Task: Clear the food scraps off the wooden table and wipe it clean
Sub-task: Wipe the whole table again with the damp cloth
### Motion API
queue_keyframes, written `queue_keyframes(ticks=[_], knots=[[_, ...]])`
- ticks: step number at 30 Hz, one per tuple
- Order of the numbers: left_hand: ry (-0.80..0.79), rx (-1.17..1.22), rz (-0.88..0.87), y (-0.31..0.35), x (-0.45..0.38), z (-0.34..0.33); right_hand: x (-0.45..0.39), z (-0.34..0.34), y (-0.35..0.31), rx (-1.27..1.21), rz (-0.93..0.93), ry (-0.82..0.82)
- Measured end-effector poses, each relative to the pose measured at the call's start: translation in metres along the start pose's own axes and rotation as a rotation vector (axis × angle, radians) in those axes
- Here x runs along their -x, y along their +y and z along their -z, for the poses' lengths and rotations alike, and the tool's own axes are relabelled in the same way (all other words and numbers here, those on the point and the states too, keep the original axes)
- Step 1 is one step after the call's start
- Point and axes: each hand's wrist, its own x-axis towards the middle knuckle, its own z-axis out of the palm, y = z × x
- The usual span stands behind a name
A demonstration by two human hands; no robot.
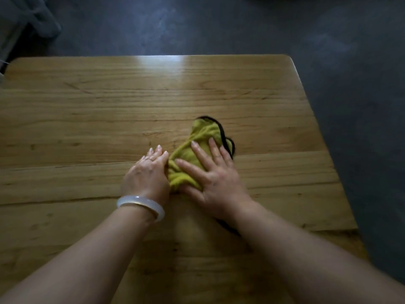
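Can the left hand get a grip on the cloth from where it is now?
Probably yes. The left hand already rests on the table with its thumb side against the edge of the cloth. The right hand lies flat on the cloth's middle, but the near-left edge looks free.

Wooden table (pixel 109 110): broad bare planks left of and beyond the hands, open to a pass from any side. One obstacle only, a bunched yellow cloth (pixel 197 150) right of centre, pinned under the right hand (pixel 215 183), left hand (pixel 146 176) touching its left edge.
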Motion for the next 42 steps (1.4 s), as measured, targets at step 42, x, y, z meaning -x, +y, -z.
queue_keyframes(ticks=[42], knots=[[-0.027, 0.01, -0.355, -0.026, 0.118, -0.035, 0.327, -0.034, 0.015, 0.054, -1.244, 0.25]])
